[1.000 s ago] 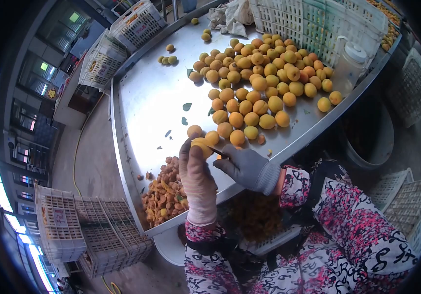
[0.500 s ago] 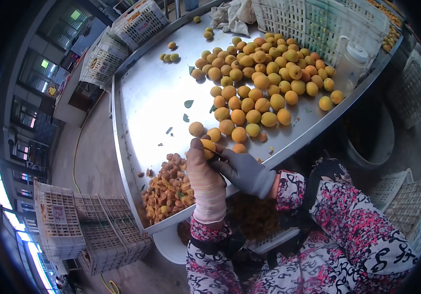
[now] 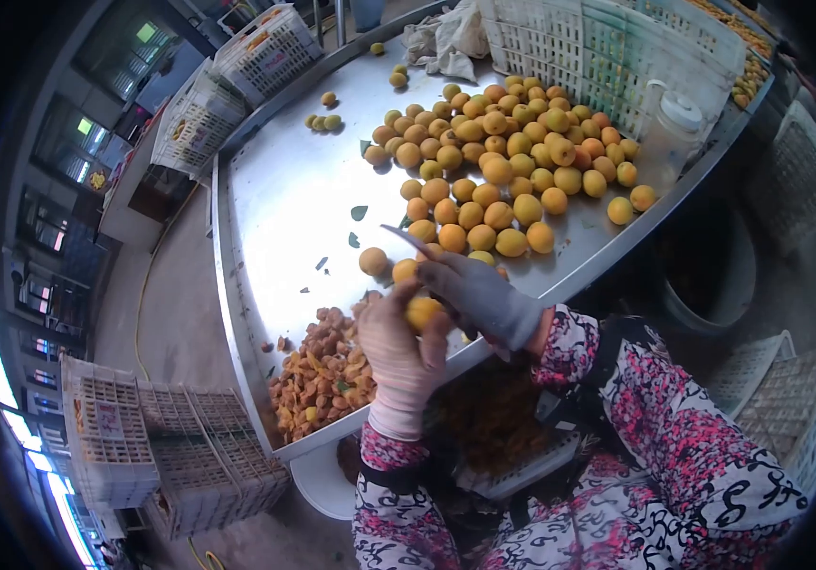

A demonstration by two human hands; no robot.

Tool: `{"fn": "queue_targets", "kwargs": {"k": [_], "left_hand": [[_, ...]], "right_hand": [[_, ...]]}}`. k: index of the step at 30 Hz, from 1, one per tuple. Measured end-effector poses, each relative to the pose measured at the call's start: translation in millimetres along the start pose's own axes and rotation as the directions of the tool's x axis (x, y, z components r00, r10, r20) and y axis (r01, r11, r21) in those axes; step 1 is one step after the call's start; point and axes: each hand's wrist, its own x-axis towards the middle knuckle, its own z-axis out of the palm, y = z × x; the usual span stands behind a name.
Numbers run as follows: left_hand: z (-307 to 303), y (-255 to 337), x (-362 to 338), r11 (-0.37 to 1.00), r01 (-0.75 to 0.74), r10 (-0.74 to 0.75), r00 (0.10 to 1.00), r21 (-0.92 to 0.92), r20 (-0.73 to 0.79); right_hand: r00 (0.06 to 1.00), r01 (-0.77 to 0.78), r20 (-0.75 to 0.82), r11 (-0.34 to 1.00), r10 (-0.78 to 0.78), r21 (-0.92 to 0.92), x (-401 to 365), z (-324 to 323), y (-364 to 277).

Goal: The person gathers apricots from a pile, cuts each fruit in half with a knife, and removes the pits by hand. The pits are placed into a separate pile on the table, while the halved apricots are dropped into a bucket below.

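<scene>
My left hand [image 3: 397, 344], in a pale glove, is closed around a yellow-orange fruit [image 3: 423, 313] near the table's front edge. Just right of it, my right hand [image 3: 484, 296], in a grey glove, grips a knife [image 3: 406, 237] whose blade points up and to the left. Whole fruits [image 3: 498, 171] lie in a large group beyond my hands. To the left of my left hand sits a pile of small brownish-orange pieces [image 3: 322, 375] on the metal table [image 3: 265, 209].
A white crate [image 3: 598, 71], a clear jar [image 3: 669, 133] and a crumpled cloth [image 3: 446, 43] stand or lie at the table's back. More crates [image 3: 109, 427] are stacked at the lower left. A large round tub [image 3: 712, 275] is at the right.
My right hand has lifted the knife away from the fruit, and its blade now shows. The fruit in my left hand sits lower and nearer the palm. The view has shifted slightly.
</scene>
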Motion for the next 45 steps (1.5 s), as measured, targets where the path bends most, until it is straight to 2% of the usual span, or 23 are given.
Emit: {"fn": "queue_targets", "kwargs": {"k": [3,6,8,9,12,15,18,20,24,26,27,30,32,34,35,36,37,38,39,40,41,42,45], "left_hand": [[2.7,8.1,4.5,1.0,-0.017,0.016,0.99,0.007,0.138],[7.7,9.6,5.5,0.986,0.145,-0.128,0.973,-0.08,0.191],[20.9,8.2,-1.0,0.999,0.037,-0.042,0.988,-0.038,-0.149],[20.9,8.2,-0.8,0.999,0.04,-0.045,0.988,-0.038,-0.147],[19.6,5.9,-1.3,0.991,0.092,-0.101,0.991,-0.101,-0.09],[22.7,3.6,-7.3,0.983,0.099,-0.114,0.99,-0.157,-0.085],[30.9,9.4,-13.6,0.931,0.24,-0.26,0.965,-0.276,-0.037],[39.5,9.7,-14.0,0.766,0.351,-0.425,0.905,-0.538,-0.015],[31.3,18.8,-11.2,0.648,0.56,-0.584,0.8,-0.517,0.135],[31.9,22.5,-4.6,0.323,0.587,-0.71,0.669,-0.742,0.22],[35.9,7.7,-13.5,0.443,0.61,-0.687,0.702,-0.657,0.189],[32.4,-4.6,-20.0,0.476,0.71,-0.688,0.668,-0.519,0.284],[29.8,7.5,-18.3,0.387,0.678,-0.642,0.685,-0.625,0.345],[24.9,12.6,-6.3,-0.09,0.666,-0.584,0.567,-0.74,0.581],[25.2,12.3,-6.4,0.237,0.69,-0.562,0.672,-0.684,0.483],[23.3,15.9,-0.8,0.243,0.684,-0.557,0.679,-0.688,0.479],[18.8,21.4,5.4,-0.072,0.702,-0.629,0.519,-0.708,0.579],[15.5,23.4,9.3,-0.379,0.633,-0.641,0.347,-0.675,0.685],[18.9,14.7,6.1,-0.412,0.646,-0.669,0.265,-0.643,0.694],[20.6,-0.6,-2.4,-0.408,0.642,-0.673,0.269,-0.649,0.689],[20.8,-19.2,-12.6,-0.509,0.593,-0.483,0.402,-0.623,0.778],[17.4,-22.3,-11.6,-0.603,0.559,-0.27,0.528,-0.569,0.805],[9.1,-23.7,-12.2,-0.625,0.518,-0.38,0.452,-0.584,0.807]], "right_hand": [[0.997,0.079,0.001,0.996,-0.079,0.04,6.8,5.1,17.5],[0.998,0.069,-0.022,0.989,-0.067,0.13,10.1,10.1,20.3],[0.979,0.151,-0.157,0.977,-0.127,0.15,9.0,16.2,20.4],[0.98,0.148,-0.158,0.977,-0.124,0.152,6.2,15.0,14.5],[0.988,0.121,-0.091,0.992,-0.122,-0.017,1.4,12.5,3.8],[0.965,0.211,-0.157,0.977,-0.21,-0.016,5.5,17.6,15.6],[0.892,0.328,-0.242,0.915,-0.382,-0.236,7.0,19.7,20.4],[0.764,0.439,-0.25,0.764,-0.594,-0.473,8.2,18.5,18.6],[0.7,0.475,-0.123,0.587,-0.704,-0.655,5.2,17.0,13.3],[0.668,0.49,-0.138,0.573,-0.731,-0.657,8.7,18.3,14.7],[0.65,0.486,-0.123,0.535,-0.75,-0.691,8.9,18.2,16.8],[0.651,0.454,-0.102,0.494,-0.752,-0.742,11.8,16.8,22.3],[0.577,0.498,0.018,0.334,-0.816,-0.8,14.2,14.4,25.1],[0.534,0.521,0.025,0.306,-0.845,-0.797,12.8,12.7,19.4],[0.566,0.512,-0.021,0.372,-0.824,-0.774,12.5,12.5,16.7],[0.601,0.497,-0.071,0.442,-0.796,-0.747,10.9,11.7,13.8],[0.685,0.429,-0.101,0.51,-0.722,-0.745,7.7,8.8,8.8],[0.682,0.433,-0.098,0.509,-0.724,-0.744,9.8,5.1,8.9],[0.755,0.458,-0.161,0.687,-0.635,-0.564,14.6,0.5,10.4],[0.827,0.443,-0.195,0.824,-0.528,-0.352,17.2,-3.0,11.4],[0.906,0.374,-0.159,0.918,-0.392,-0.135,17.9,-7.5,12.7],[0.905,0.378,-0.154,0.916,-0.396,-0.135,14.5,-7.6,7.9],[0.973,0.223,0.096,0.965,-0.211,-0.137,-4.1,-5.6,-1.9]]}}
